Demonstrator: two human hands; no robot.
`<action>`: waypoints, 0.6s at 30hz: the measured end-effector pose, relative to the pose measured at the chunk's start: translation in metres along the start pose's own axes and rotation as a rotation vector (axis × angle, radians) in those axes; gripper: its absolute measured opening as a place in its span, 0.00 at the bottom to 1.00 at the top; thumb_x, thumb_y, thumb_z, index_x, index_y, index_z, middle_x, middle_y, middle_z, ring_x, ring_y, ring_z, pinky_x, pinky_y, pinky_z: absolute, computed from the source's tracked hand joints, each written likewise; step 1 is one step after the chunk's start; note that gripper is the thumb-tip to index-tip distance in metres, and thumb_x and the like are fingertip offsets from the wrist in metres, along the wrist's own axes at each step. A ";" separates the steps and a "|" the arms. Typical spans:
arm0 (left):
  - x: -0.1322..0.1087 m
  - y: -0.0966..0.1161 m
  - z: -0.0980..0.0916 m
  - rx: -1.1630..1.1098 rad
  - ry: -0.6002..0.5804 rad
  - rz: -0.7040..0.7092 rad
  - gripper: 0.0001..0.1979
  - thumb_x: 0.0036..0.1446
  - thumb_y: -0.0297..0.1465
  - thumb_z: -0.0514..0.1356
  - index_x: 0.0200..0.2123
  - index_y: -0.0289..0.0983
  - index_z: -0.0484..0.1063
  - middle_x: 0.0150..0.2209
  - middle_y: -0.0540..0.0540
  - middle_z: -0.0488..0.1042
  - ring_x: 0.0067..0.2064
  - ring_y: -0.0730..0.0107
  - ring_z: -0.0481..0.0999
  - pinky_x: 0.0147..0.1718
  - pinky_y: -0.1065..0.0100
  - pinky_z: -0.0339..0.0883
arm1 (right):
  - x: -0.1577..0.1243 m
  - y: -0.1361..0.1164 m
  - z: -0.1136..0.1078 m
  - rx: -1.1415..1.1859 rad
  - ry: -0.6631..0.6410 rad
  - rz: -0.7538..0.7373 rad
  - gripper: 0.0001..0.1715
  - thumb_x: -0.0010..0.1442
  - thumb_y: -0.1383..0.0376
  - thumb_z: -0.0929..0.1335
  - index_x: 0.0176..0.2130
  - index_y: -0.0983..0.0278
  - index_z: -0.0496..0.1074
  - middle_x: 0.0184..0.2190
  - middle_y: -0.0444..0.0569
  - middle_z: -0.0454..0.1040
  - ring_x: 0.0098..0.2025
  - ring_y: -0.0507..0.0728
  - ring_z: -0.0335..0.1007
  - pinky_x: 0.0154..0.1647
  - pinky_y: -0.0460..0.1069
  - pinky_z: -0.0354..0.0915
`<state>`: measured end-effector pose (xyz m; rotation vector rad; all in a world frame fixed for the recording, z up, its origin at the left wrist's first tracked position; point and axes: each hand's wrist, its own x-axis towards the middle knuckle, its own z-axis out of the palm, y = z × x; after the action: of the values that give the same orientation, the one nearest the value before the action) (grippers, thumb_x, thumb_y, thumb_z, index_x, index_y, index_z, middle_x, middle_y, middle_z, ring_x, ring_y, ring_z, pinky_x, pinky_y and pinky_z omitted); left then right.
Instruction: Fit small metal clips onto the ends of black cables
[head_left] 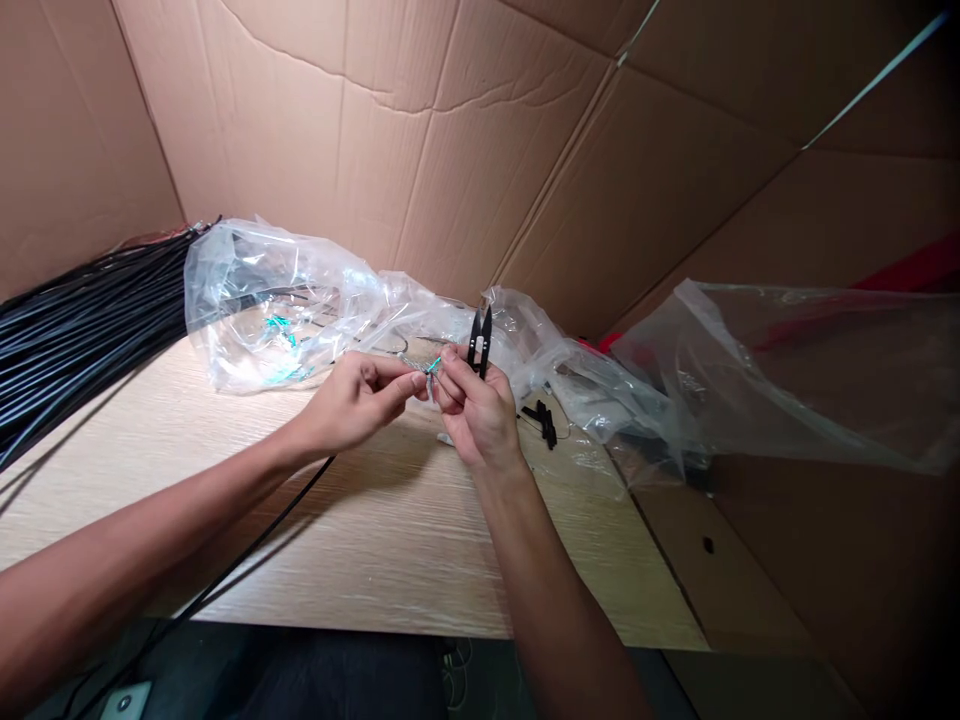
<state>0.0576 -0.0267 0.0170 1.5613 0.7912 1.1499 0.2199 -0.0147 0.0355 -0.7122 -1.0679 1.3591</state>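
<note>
My left hand (358,400) is closed in a pinch on the end of a thin black cable (247,550) that runs from under my wrist down past the table's front edge. Small teal wire ends (433,366) show between my two hands. My right hand (474,412) is closed, its fingertips pinching those wire ends, and it also holds black thread snips (479,340) that point upward. Both hands meet over the light wooden table (390,560).
A large bundle of black cables (75,320) lies at the left. Crumpled clear plastic bags (285,300) sit behind the hands, another clear bag (810,370) at the right. Small black pieces (543,420) lie beside my right hand. Cardboard walls (480,130) surround the table.
</note>
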 end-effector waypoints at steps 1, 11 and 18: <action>0.002 0.001 -0.001 -0.170 -0.082 -0.101 0.18 0.65 0.45 0.64 0.30 0.37 0.76 0.18 0.56 0.56 0.20 0.75 0.50 0.22 0.69 0.45 | 0.000 -0.001 -0.001 -0.010 -0.002 -0.003 0.14 0.56 0.61 0.79 0.33 0.62 0.72 0.19 0.32 0.47 0.21 0.47 0.36 0.21 0.47 0.42; -0.002 -0.014 0.000 0.526 0.151 0.343 0.12 0.66 0.32 0.62 0.28 0.38 0.77 0.22 0.51 0.63 0.25 0.71 0.57 0.28 0.66 0.49 | 0.006 -0.009 -0.012 -0.015 0.104 -0.073 0.18 0.52 0.61 0.81 0.33 0.61 0.72 0.23 0.35 0.52 0.22 0.47 0.37 0.19 0.47 0.42; -0.003 -0.016 0.001 0.638 0.285 0.374 0.14 0.69 0.32 0.59 0.30 0.38 0.77 0.22 0.49 0.71 0.23 0.72 0.63 0.27 0.67 0.53 | 0.007 -0.015 -0.022 -0.111 0.150 -0.096 0.18 0.53 0.57 0.81 0.33 0.60 0.73 0.23 0.35 0.52 0.22 0.47 0.37 0.19 0.48 0.42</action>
<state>0.0585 -0.0248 0.0006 2.1647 1.1669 1.5050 0.2451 -0.0063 0.0423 -0.8211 -1.0505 1.1528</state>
